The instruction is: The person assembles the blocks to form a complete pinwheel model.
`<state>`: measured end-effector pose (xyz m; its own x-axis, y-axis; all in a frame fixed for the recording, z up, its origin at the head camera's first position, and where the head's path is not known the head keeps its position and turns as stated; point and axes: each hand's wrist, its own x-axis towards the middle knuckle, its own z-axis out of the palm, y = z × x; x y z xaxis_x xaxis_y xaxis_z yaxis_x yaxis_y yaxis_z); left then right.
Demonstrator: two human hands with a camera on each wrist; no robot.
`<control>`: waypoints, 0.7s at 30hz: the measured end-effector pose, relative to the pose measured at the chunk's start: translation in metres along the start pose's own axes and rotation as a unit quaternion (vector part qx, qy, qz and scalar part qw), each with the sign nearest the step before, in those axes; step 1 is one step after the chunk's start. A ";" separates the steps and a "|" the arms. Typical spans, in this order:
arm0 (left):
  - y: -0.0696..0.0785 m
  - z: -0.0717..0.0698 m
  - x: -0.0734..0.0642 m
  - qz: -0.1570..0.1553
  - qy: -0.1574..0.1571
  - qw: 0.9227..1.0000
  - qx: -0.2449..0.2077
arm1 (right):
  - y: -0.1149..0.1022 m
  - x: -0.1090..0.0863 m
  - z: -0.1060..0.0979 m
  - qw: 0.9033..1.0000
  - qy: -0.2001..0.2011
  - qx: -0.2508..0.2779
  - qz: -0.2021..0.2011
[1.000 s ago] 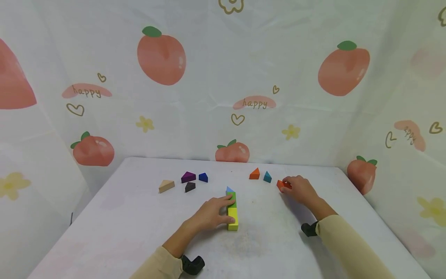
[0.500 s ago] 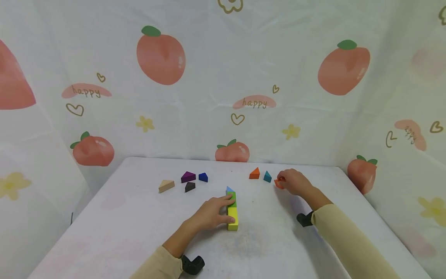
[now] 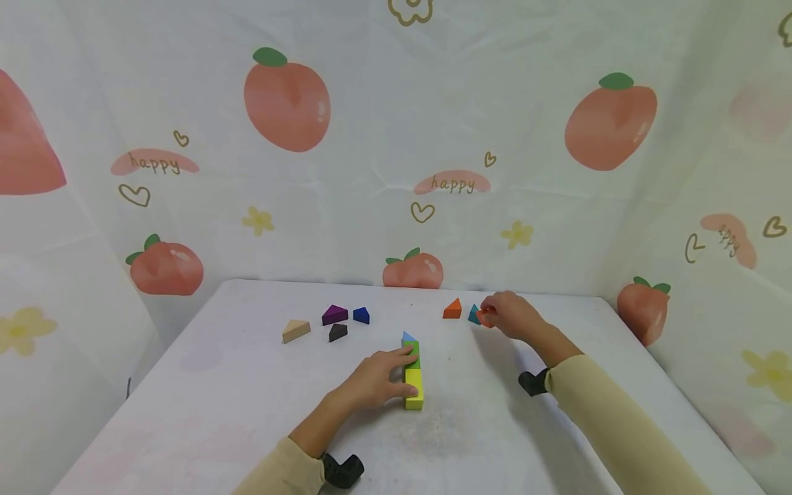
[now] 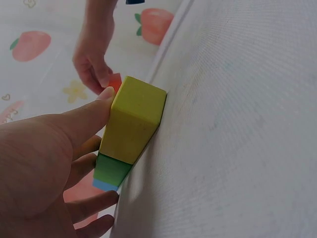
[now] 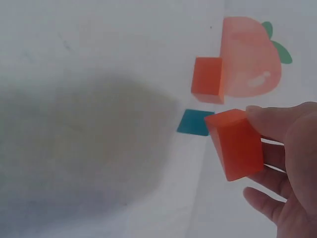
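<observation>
A short row on the table joins a yellow block (image 3: 414, 400), a green block (image 3: 416, 361) and a light blue triangular block (image 3: 408, 336). My left hand (image 3: 371, 379) rests against this row from the left, thumb on the yellow block and a fingertip on the green one. My right hand (image 3: 515, 317) pinches an orange block (image 5: 240, 146) between thumb and fingers, held up at the back right. Beyond it, in the right wrist view, are a teal block (image 5: 194, 122) and a second orange block (image 5: 207, 77).
At the back left lie a natural wood block (image 3: 295, 331), a purple block (image 3: 335, 315), a dark blue block (image 3: 361, 315) and a black block (image 3: 337, 333). The white table (image 3: 204, 412) ends at a peach-printed curtain (image 3: 346, 227).
My right hand has lifted the orange block and carried it left, so it now overlaps the teal block in the head view. My left hand stays in place on the row.
</observation>
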<state>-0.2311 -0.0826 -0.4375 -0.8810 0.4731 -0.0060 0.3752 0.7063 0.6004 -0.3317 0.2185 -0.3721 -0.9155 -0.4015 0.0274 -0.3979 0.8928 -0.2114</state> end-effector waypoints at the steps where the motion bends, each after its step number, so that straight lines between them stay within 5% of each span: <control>1: 0.000 0.000 0.000 0.001 0.000 1.000 0.000 | -0.001 0.000 0.000 1.000 0.004 0.000 -0.004; 13: 0.000 0.000 -0.001 -0.004 0.001 1.000 0.003 | -0.017 0.006 0.002 0.995 0.091 0.011 -0.041; 21: 0.002 -0.001 -0.001 -0.001 0.001 1.000 0.002 | -0.033 0.014 0.012 0.992 0.109 0.049 -0.040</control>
<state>-0.2297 -0.0823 -0.4360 -0.8824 0.4705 -0.0056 0.3746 0.7096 0.5968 -0.3303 0.1810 -0.3761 -0.8765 -0.4072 0.2570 -0.4722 0.8312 -0.2935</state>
